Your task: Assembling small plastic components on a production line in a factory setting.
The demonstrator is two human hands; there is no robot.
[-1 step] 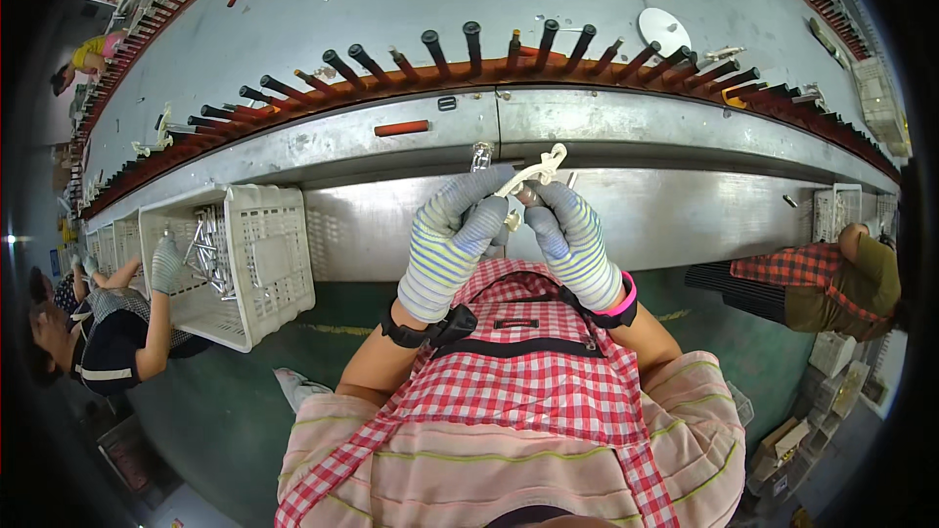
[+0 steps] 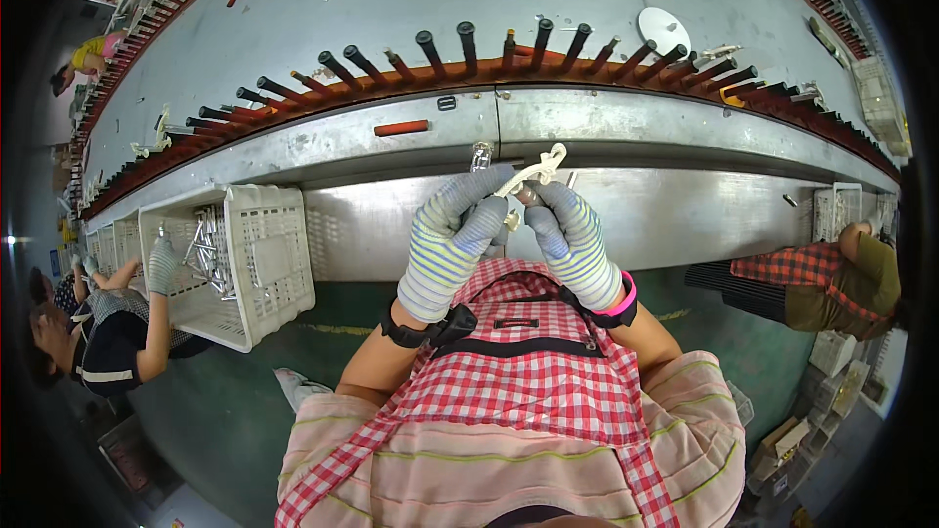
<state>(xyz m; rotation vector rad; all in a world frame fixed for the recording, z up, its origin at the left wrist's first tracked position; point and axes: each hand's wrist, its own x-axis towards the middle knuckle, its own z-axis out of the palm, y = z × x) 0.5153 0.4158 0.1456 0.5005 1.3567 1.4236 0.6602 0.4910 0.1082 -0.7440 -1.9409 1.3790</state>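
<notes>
My left hand (image 2: 458,225), in a striped grey-fingered glove, is closed around a cream curved part with a knobbed, looped end (image 2: 551,164). A clear, shiny piece (image 2: 480,156) shows just above that hand; whether the hand holds it I cannot tell. My right hand (image 2: 571,230), gloved alike, pinches a small metallic cylinder (image 2: 528,196) against the cream part. The tip of a thin metal rod (image 2: 572,179) shows above my right fingers. Both hands meet in front of the red checked apron, over the near edge of the metal bench. My fingers hide the join between the pieces.
Beyond the metal ledge (image 2: 587,108) runs a curved row of black-topped pegs (image 2: 467,44). A red tube (image 2: 402,128) lies on the ledge. At left, a white crate (image 2: 269,259) holds metal rods; a co-worker's gloved hand (image 2: 162,266) is in it. Another person (image 2: 831,279) is at right.
The row of pegs has shifted slightly to the left. The co-worker's hand in the crate has moved a little left. My hands and the cream part have stayed in place.
</notes>
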